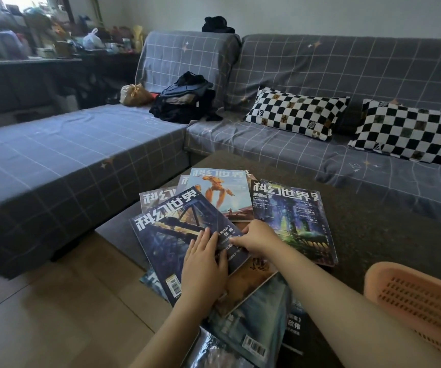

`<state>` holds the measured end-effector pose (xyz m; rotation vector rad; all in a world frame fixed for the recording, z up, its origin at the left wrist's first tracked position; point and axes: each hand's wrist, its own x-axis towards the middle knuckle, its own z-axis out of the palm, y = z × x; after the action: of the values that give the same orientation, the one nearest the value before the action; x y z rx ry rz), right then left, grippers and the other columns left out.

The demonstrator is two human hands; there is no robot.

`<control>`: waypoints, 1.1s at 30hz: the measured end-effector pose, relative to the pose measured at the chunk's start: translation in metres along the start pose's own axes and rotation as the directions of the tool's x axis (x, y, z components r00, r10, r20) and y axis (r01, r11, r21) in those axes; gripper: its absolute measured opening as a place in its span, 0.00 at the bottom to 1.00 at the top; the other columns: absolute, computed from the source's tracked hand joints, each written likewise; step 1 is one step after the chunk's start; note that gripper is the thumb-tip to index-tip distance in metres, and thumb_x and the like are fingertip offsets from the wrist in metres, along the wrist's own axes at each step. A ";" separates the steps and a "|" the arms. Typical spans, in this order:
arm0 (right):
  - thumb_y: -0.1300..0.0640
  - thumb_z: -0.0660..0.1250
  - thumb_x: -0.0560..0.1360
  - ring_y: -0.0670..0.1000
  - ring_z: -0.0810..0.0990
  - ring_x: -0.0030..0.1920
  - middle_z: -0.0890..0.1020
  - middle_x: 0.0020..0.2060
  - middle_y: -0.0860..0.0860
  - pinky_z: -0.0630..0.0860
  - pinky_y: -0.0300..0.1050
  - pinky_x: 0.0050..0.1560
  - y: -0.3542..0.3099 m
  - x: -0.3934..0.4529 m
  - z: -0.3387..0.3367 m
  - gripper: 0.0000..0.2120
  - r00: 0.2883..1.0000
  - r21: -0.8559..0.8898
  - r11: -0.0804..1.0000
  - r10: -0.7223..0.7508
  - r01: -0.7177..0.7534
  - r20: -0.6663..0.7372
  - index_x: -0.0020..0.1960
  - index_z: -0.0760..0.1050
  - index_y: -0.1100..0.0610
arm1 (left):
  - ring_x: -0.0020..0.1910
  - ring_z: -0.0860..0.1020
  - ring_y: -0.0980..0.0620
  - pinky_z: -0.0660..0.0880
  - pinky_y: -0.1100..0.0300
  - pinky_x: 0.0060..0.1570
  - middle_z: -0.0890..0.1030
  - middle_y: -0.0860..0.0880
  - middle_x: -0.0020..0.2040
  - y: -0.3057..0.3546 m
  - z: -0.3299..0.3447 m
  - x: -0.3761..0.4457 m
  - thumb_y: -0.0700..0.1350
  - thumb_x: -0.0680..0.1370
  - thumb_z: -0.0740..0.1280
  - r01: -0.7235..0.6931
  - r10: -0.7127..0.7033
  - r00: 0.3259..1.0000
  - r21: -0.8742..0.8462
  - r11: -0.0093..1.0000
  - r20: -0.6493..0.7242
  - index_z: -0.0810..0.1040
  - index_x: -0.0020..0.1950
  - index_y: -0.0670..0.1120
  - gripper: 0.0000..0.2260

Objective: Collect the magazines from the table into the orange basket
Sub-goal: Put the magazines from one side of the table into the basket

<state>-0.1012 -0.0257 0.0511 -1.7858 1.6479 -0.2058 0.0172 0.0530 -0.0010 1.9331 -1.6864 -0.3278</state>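
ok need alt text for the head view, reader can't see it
Both hands, left hand and right hand, rest on a dark blue magazine atop a spread of magazines on a low table. An orange basket sits at right, a grey sofa behind.

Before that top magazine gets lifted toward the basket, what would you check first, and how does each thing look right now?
1. Left hand flat on the dark blue magazine: ok.
2. Right hand gripping that magazine's edge: cannot tell, fingertips hidden.
3. Magazine on top of the pile, free to lift: ok.
4. Orange basket close on the right: ok.
5. Room inside the basket: cannot tell, interior out of view.
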 end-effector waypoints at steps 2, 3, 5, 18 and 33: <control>0.53 0.69 0.74 0.56 0.81 0.41 0.80 0.45 0.59 0.81 0.48 0.37 0.001 -0.012 -0.001 0.14 0.992 0.196 0.978 0.046 -0.069 0.122 0.50 0.75 0.64 | 0.77 0.51 0.53 0.46 0.59 0.74 0.55 0.52 0.79 0.000 -0.006 -0.007 0.52 0.82 0.56 -0.001 0.002 1.000 -0.058 0.998 0.013 0.59 0.77 0.51 0.23; 0.55 0.68 0.75 0.55 0.81 0.42 0.80 0.47 0.59 0.82 0.48 0.39 0.001 -0.019 -0.002 0.12 0.989 0.253 0.965 0.028 -0.065 0.148 0.53 0.74 0.63 | 0.77 0.52 0.52 0.47 0.57 0.74 0.55 0.51 0.79 0.001 -0.008 -0.011 0.52 0.82 0.56 0.005 -0.003 1.000 -0.080 0.997 0.028 0.59 0.77 0.51 0.23; 0.60 0.66 0.76 0.52 0.80 0.44 0.81 0.51 0.56 0.80 0.44 0.40 0.005 -0.033 -0.004 0.13 0.994 0.318 0.948 -0.034 -0.002 0.106 0.59 0.74 0.61 | 0.77 0.51 0.50 0.48 0.53 0.75 0.54 0.49 0.79 0.003 -0.013 -0.018 0.52 0.82 0.56 0.031 -0.026 0.998 -0.102 0.994 0.053 0.60 0.77 0.51 0.23; 0.66 0.62 0.76 0.48 0.83 0.38 0.86 0.43 0.50 0.77 0.39 0.36 0.090 -0.157 -0.069 0.14 0.967 0.844 0.519 0.118 0.136 -0.228 0.59 0.78 0.56 | 0.75 0.57 0.44 0.66 0.68 0.61 0.51 0.46 0.79 0.073 -0.046 -0.062 0.47 0.80 0.62 0.078 -0.084 0.996 -0.414 0.907 0.003 0.61 0.76 0.49 0.24; 0.68 0.63 0.74 0.60 0.84 0.46 0.84 0.48 0.58 0.80 0.54 0.42 0.214 -0.290 -0.107 0.15 0.873 0.910 0.287 0.303 0.300 -0.383 0.60 0.73 0.59 | 0.44 0.85 0.46 0.82 0.50 0.38 0.84 0.46 0.50 0.211 -0.007 -0.092 0.39 0.79 0.64 0.263 0.113 0.938 -0.886 0.381 0.327 0.76 0.58 0.52 0.10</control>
<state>-0.3875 0.2123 0.1043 -0.7153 1.2585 -1.4724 -0.1716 0.1306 0.1049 1.0624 -1.0981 -1.4005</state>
